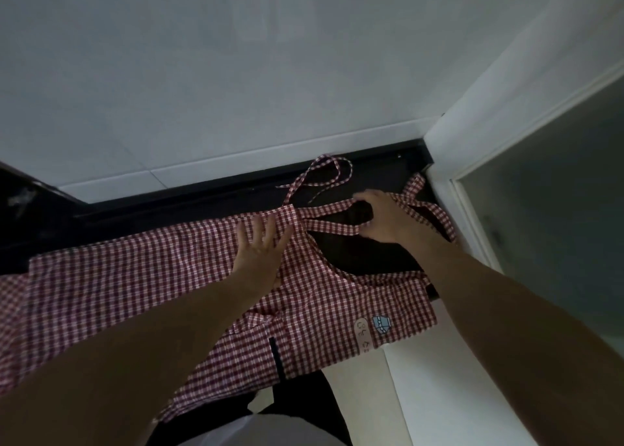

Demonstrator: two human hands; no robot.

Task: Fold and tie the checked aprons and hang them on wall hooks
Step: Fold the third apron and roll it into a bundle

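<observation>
Checked apron (141,276) spread over a dark counter (364,253) against white-tiled wall (236,74).

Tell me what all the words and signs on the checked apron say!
Pink patch on the checked apron: has marks like letters, too blurred to read.
Blue patch beside it: a small picture, no words I can make out.
Nothing else in view carries any text or numbers.
</observation>
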